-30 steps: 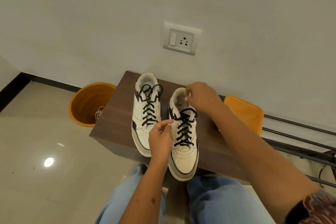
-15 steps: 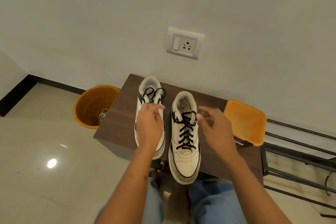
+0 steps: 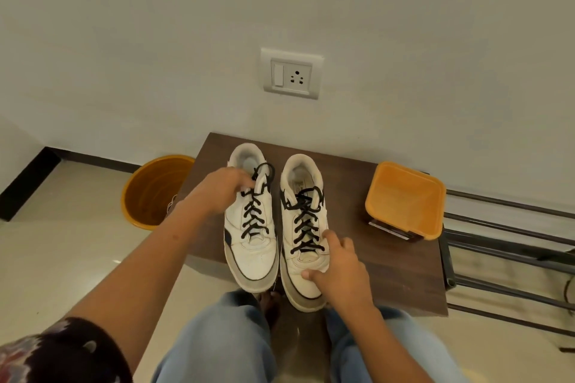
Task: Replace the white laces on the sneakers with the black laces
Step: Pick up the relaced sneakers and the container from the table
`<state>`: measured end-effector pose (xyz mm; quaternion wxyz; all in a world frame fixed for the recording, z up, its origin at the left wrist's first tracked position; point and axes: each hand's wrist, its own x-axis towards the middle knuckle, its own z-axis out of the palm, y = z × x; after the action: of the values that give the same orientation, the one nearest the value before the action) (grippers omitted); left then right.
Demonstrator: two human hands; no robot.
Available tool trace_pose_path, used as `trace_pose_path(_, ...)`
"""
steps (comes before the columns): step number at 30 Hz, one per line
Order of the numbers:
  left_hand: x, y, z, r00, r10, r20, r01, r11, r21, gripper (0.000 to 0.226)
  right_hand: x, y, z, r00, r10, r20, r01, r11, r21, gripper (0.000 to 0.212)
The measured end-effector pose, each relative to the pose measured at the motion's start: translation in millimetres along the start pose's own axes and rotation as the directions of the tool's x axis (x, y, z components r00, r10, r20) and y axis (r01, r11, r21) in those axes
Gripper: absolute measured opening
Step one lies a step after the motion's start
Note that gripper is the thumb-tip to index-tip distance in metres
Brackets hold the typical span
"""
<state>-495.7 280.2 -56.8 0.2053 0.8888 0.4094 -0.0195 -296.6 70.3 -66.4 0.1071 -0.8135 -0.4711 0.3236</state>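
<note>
While both sneakers stand side by side on the brown bench point(image 3: 389, 274), toes toward the person, each is threaded with black laces. The left hand point(image 3: 217, 193) reaches to the top of the left sneaker point(image 3: 250, 246), its fingers point(image 3: 239, 183) curled and pinching the black lace point(image 3: 253, 211) near the upper eyelets. The right hand point(image 3: 339, 270) holds the toe end of the right sneaker point(image 3: 305, 258), fingers spread along its outer side and thumb pressed on the toe cap, just below its black lace point(image 3: 306, 221). An orange tub point(image 3: 404, 199) sits on the bench to the right. An orange bucket point(image 3: 149, 193) stands on the floor to the left, with something pale inside, too small to identify.
</note>
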Motion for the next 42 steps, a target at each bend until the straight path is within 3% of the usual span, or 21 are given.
trace_pose_path(7,10.1,9.0,-28.7,0.984,0.129,0.122,-0.140,0.986,0.086,0.036,3.1,6.8,-5.4,1.000,-0.021,0.003,0.021,0.998,0.061,0.076)
trace_pose_path(9,19.8,19.1,-42.2,0.966,0.257,0.023,-0.257,0.954,0.156,0.045,2.7,9.4,-6.1,1.000,-0.016,-0.006,0.017,0.998,0.057,0.072)
trace_pose_path(11,33.0,25.7,-42.5,0.901,0.430,-0.060,-0.403,0.879,0.256,0.060,2.3,10.1,-6.1,1.000,-0.007,-0.020,0.008,0.998,0.057,0.064)
trace_pose_path(13,50.2,36.2,-35.5,0.859,0.504,0.090,-0.504,0.800,0.326,0.076,3.1,11.0,-7.3,0.999,0.001,-0.044,0.002,0.997,0.073,0.054)
trace_pose_path(15,62.4,43.4,-23.5,0.821,0.439,0.364,-0.561,0.740,0.372,0.069,4.2,12.2,-8.1,0.997,0.007,-0.073,0.000,0.996,0.093,0.045)
trace_pose_path(16,64.9,40.1,-17.5,0.810,0.389,0.438,-0.553,0.753,0.356,0.062,4.4,12.7,-7.8,0.996,0.005,-0.090,0.004,0.994,0.107,0.042)
trace_pose_path(17,64.7,33.9,-12.5,0.812,0.393,0.432,-0.543,0.781,0.309,0.056,4.2,13.5,-7.7,0.994,0.005,-0.108,0.008,0.992,0.122,0.039)
trace_pose_path(21,50.1,6.8,-1.4,0.853,0.506,0.131,-0.522,0.837,0.167,0.025,4.8,18.7,-9.7,0.983,0.031,-0.183,0.004,0.982,0.189,0.029)
trace_pose_path(23,37.4,5.3,-0.9,0.888,0.458,0.046,-0.459,0.872,0.168,0.027,4.8,22.2,-10.8,0.976,0.052,-0.211,-0.005,0.976,0.219,0.022)
trace_pose_path(26,15.7,-2.2,-2.9,0.958,0.284,-0.022,-0.264,0.913,0.310,0.022,4.4,24.7,-11.7,0.969,0.069,-0.238,-0.006,0.967,0.255,0.017)
trace_pose_path(31,-23.2,1.4,-5.5,0.993,-0.035,-0.113,0.083,0.888,0.453,0.022,3.2,22.7,-10.7,0.968,0.079,-0.237,-0.010,0.960,0.281,0.019)
trace_pose_path(36,-34.6,30.1,2.3,0.942,-0.320,-0.100,0.328,0.819,0.470,0.027,2.0,19.5,-8.0,0.970,0.068,-0.232,0.001,0.958,0.287,0.018)
trace_pose_path(39,-37.5,58.2,10.5,0.875,-0.476,-0.090,0.479,0.820,0.314,0.024,0.6,19.1,-6.2,0.970,0.057,-0.236,0.013,0.959,0.283,0.016)
trace_pose_path(42,-35.5,88.5,25.4,0.842,-0.529,-0.104,0.539,0.832,0.136,0.022,-0.4,18.0,-4.3,0.971,0.050,-0.235,0.019,0.959,0.283,0.016)
